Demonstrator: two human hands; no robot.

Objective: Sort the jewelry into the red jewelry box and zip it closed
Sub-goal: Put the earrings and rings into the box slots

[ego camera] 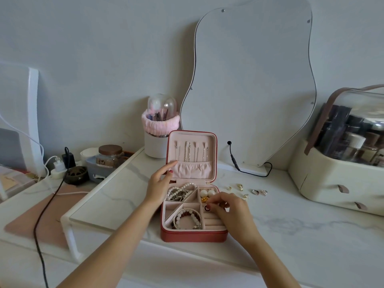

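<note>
The red jewelry box point(193, 236) lies open on the marble table, its lid point(192, 155) upright with thin chains hanging inside. Pearl strands point(182, 191) fill the back left compartment, bead bracelets point(189, 220) the front one, pearl earrings point(207, 193) the back right. My left hand point(159, 183) rests straight-fingered against the lid's left edge. My right hand point(226, 210) hovers over the ring rolls point(214, 222), fingertips pinching a small dark red ring point(207, 208). Several loose gold earrings point(239, 187) and silver rings point(259, 192) lie on the table to the right of the box.
A wavy mirror point(249, 90) leans on the wall behind, its black cable point(245, 169) trailing on the table. A brush holder point(159, 129) stands left of the lid. A cream cosmetics organizer point(336, 177) is at right. A black cord point(45, 215) and chargers lie left.
</note>
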